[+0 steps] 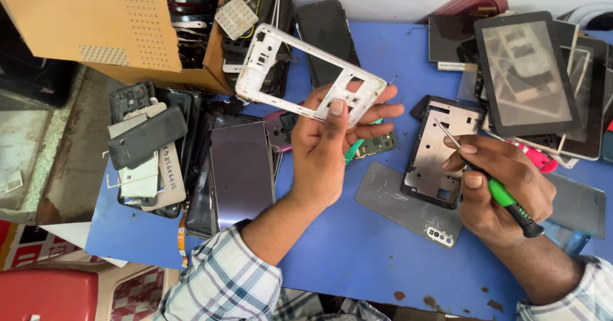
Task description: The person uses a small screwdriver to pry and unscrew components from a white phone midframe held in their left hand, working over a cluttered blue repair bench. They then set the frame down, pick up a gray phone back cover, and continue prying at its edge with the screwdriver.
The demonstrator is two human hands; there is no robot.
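Two hands busy | left hand (325, 143) fingers pinch white phone frame (306, 75) at its lower-right end, long axis tilted up-left above table (357, 251) | right hand (501, 190) fingers closed on green screwdriver (495, 184), tip touching dark phone chassis (440, 149) just right of frame.

Blue table (357, 257), phone parts (159, 149), tablet screens (527, 72)

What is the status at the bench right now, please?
Left hand holds white phone frame raised. Right hand grips green screwdriver, tip over dark frame on blue table. Nothing blocking.
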